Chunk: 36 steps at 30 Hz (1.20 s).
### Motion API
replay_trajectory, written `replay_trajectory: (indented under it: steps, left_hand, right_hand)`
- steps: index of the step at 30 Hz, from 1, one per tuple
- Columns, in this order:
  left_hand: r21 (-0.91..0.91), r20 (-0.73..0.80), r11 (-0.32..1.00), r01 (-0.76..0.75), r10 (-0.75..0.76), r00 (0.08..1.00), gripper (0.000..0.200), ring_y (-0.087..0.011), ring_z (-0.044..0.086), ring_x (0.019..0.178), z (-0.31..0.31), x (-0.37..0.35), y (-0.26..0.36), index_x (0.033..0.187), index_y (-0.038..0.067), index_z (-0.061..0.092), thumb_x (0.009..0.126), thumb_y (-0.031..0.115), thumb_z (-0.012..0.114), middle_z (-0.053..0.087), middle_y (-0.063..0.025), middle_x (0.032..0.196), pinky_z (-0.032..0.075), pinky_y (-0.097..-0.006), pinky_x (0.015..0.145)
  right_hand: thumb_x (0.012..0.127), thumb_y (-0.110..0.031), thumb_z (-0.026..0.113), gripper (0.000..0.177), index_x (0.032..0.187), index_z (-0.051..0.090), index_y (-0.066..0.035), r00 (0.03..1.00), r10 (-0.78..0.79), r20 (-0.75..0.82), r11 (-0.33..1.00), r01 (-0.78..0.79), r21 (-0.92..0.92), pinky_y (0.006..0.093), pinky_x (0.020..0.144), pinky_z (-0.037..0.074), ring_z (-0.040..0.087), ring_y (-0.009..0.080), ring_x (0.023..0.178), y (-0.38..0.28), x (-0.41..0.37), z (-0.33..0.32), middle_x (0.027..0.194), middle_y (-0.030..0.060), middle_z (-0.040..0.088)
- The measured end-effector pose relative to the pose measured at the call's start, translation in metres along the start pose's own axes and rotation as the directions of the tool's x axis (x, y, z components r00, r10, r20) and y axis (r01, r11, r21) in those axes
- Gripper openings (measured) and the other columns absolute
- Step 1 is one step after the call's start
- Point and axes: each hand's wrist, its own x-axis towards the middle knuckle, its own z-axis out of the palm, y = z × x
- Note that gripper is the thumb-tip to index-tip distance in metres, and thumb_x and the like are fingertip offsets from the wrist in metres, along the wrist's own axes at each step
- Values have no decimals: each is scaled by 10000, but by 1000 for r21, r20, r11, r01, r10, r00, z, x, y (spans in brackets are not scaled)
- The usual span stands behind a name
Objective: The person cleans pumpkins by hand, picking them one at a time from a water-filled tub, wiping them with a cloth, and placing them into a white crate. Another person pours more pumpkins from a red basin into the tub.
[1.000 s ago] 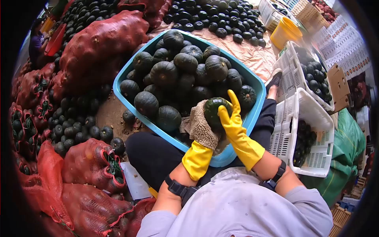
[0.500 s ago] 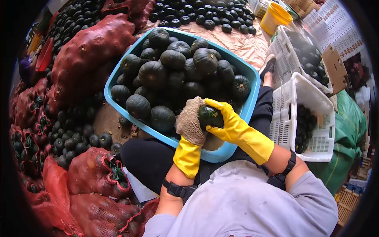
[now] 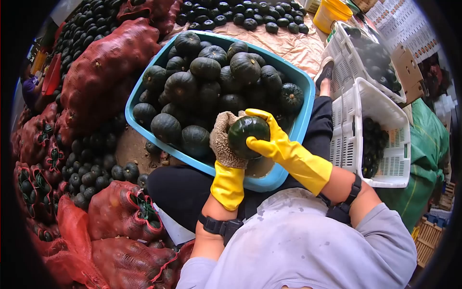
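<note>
A wet, dark green pumpkin [image 3: 249, 137] is held between my two hands over the near side of a blue tub [image 3: 132, 103]. My left hand [image 3: 225, 139], in a yellow rubber glove with a tan, rough cloth mitt over it, presses against the pumpkin's left side. On the other side, my right hand [image 3: 270, 137] in a yellow rubber glove grips it, with fingers over the top and the thumb across the front. Many more dark pumpkins [image 3: 181, 86] are heaped in the tub behind. Some murky water [image 3: 260, 167] shows below my hands.
Red mesh sacks [image 3: 108, 67] and loose pumpkins lie to the left. White plastic crates [image 3: 392, 166] with dark produce stand at the right, near a green sack [image 3: 426, 144]. A yellow bucket [image 3: 332, 14] is at the back, beside a sheet [image 3: 284, 48] with rows of pumpkins.
The pumpkin has turned between my hands and now shows a shiny, dark side. The mitt on my left hand has shifted slightly up and left around it.
</note>
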Motion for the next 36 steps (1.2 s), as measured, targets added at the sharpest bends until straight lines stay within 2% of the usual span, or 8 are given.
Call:
replay_trajectory:
  steps: [7,11,15,17,20,21,24,36]
  left_hand:
    - [957,62,255,-138,287,956,729,-387,692,1110,45,-13,34,1424,132,601,776,344,861,675,-163,1267,524,-546,936]
    - [937,261,193,-290,162,952,489,-361,695,1008,36,-10,50,1255,111,650,846,286,854,685,-115,1088,548,-473,891]
    - [924,-45,383,-14,144,989,330,-350,680,850,38,-1,36,922,83,588,917,291,843,621,-120,842,550,-418,773]
    - [957,173,189,-222,246,954,311,-342,683,837,35,-3,42,921,69,585,934,283,810,615,-123,831,547,-418,763]
    - [497,-239,843,208,-98,966,363,-340,729,745,20,5,48,832,23,619,991,340,695,669,-174,798,619,-443,685]
    - [-429,-317,838,338,-490,812,326,-343,731,724,24,7,51,836,14,621,1007,290,653,664,-180,784,628,-453,653]
    - [-455,-360,770,447,-619,698,262,-296,665,604,24,15,60,766,68,562,975,215,617,607,-113,711,594,-446,556]
    - [-422,-435,826,373,-546,716,361,-290,546,456,36,24,60,675,133,535,985,310,587,540,-69,609,503,-424,468]
  right_hand:
    - [898,-320,847,784,1563,507,-80,899,-419,-123,570,155,-807,496,1229,367,487,437,1419,20,0,6,1530,251,504]
    - [951,-314,837,734,1565,497,-104,963,69,-261,985,-106,-133,430,1219,387,510,313,1426,43,-21,8,1543,178,517]
    - [1045,-559,641,654,1526,568,-122,839,418,349,361,-506,784,528,1127,521,637,318,1344,6,-29,-34,1474,162,641]
    - [1047,-556,633,638,1507,588,-117,827,497,263,479,-514,711,542,1092,548,660,332,1310,1,-23,-51,1442,165,665]
    - [1055,-481,657,581,1489,594,-100,856,514,59,746,-479,461,474,1085,559,672,327,1282,5,-14,-66,1396,169,689]
    - [1002,-373,749,596,1498,576,-91,901,409,-144,911,-413,3,426,1156,489,621,349,1340,14,-12,-70,1431,210,648]
    - [820,-238,875,851,1578,502,-135,978,206,20,345,-53,-937,464,1245,381,437,453,1500,18,-11,-58,1641,268,430]
    - [1037,-296,603,415,1441,679,-240,674,695,-252,-370,34,-929,508,1025,539,537,354,1431,104,45,-15,1565,106,577]
